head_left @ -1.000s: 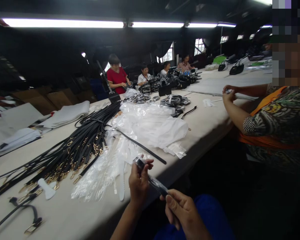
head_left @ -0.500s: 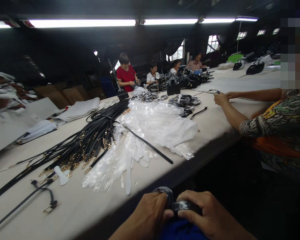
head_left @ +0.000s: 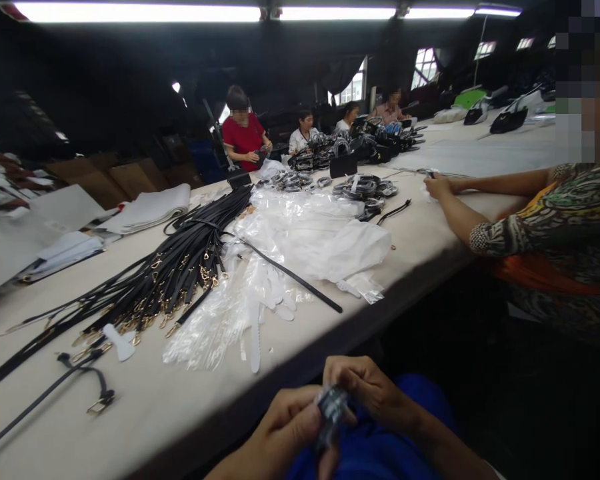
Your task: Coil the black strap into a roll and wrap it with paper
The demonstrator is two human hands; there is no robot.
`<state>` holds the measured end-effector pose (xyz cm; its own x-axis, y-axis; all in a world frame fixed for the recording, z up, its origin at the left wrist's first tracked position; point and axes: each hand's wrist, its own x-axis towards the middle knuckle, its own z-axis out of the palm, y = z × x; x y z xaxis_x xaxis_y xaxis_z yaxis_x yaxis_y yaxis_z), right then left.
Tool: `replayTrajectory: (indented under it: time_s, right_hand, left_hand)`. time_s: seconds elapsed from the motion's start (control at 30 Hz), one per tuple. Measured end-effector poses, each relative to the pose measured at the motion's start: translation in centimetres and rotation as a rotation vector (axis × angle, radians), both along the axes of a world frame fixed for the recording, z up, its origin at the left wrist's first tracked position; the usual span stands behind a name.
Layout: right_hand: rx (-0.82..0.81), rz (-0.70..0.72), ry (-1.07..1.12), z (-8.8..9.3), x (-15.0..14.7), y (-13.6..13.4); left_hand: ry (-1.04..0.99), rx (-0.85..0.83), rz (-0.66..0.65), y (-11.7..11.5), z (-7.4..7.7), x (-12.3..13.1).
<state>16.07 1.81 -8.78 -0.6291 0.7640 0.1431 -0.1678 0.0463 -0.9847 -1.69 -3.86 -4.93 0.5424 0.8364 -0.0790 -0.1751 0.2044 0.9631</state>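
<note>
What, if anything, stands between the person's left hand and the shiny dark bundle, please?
Nothing visible does: the left hand has the shiny dark bundle in its grip. The right hand is at the bundle's upper end, though blur hides its exact hold.

Dark bundle [head_left: 333, 404], blue clothing [head_left: 373, 448]

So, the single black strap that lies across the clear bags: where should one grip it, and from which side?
Probably pinched at its near end, coming from the near side of the table. The black strap is long and narrow, and this end reaches past the clear bags onto the tabletop, so no plastic should come along.
</note>
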Motion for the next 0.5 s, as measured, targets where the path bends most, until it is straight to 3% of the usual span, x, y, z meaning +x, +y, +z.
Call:
replayTrajectory:
  time_s: [0.1,0.23,0.33,0.5]
  right_hand:
    - [-0.043,-0.262,0.073,-0.8,-2.3,-1.3]
    - [0.232,-0.414,-0.032,-1.2,-3.5,-2.3]
    - [0.322,-0.391,-0.139,-1.0,-3.0,-2.2]
    - [0.129,-0.244,-0.147,0.0,-2.2,-2.5]
  left_hand:
    - [-0.287,-0.053,0.241,1.1,2.1,0.5]
    - [-0.397,0.017,0.493,3.1,4.5,0.6]
    - [-0.327,0.135,0.571,4.4,4.1,0.4]
    - [-0.145,0.276,0.668,6.1,1.7,0.2]
